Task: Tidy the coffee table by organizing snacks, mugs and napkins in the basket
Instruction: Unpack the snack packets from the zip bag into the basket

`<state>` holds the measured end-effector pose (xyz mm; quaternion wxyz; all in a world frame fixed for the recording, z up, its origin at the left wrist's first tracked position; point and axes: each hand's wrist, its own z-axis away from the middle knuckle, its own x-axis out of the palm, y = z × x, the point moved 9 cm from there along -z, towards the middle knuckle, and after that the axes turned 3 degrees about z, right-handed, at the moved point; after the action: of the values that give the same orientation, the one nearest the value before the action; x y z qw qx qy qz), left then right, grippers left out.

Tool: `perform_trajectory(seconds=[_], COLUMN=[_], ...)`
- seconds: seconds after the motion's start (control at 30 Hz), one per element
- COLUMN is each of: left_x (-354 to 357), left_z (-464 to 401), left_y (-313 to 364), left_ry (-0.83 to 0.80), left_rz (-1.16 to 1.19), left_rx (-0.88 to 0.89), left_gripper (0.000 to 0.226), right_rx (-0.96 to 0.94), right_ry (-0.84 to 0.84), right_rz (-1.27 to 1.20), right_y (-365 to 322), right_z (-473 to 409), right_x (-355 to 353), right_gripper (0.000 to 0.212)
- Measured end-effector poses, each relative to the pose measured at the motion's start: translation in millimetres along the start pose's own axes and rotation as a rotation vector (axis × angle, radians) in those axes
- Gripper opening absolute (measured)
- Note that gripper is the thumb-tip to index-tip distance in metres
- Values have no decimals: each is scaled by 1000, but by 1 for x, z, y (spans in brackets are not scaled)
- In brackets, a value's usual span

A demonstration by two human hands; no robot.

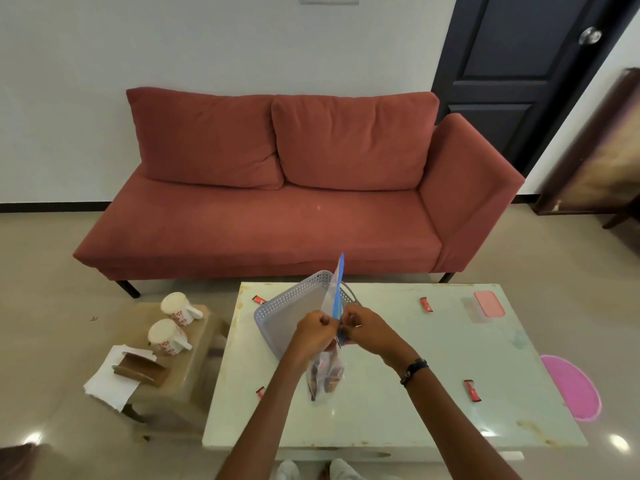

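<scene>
Both hands hold a clear zip bag (325,375) with a blue top strip, upright above the white coffee table (433,368). My left hand (317,332) and my right hand (363,329) pinch the bag's top edge from either side. Dark and red snack packets fill the bag's bottom. Behind it a grey perforated basket (294,306) stands tilted on the table. Small red snack sachets lie scattered: one at the far left (258,300), one at the far right (426,304), one at the near right (472,391), one by my left forearm (260,392).
A low side table at the left carries two upturned white floral mugs (176,310), (166,337), white napkins (110,379) and a brown holder (140,369). A pink-lidded box (486,304) sits at the table's far right. A red sofa (294,188) stands behind; a pink mat (571,389) lies right.
</scene>
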<state>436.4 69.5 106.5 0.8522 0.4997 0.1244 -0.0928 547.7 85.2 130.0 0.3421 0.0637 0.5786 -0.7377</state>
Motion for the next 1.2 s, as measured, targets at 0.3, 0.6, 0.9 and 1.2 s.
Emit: perform_trajectory(seconds=[0.3,0.6,0.9,1.2], left_x=[10,22,30,29], left_z=[18,23,29,25], left_y=[-8,-18,-2,1], left_ry=[-113,-190,-240,-58], left_rz=[37,56,210,310], left_rx=[123,-12,120,133], left_gripper=[19,34,30,30], right_rx=[192,83,140,120], right_ry=[-256,-84,-114,246], right_rz=[-259,-317,-401,-678], right_y=[15,16,18,18], right_z=[26,30,32,40], right_x=[31,31,21,18], right_gripper=[22,25,33,31])
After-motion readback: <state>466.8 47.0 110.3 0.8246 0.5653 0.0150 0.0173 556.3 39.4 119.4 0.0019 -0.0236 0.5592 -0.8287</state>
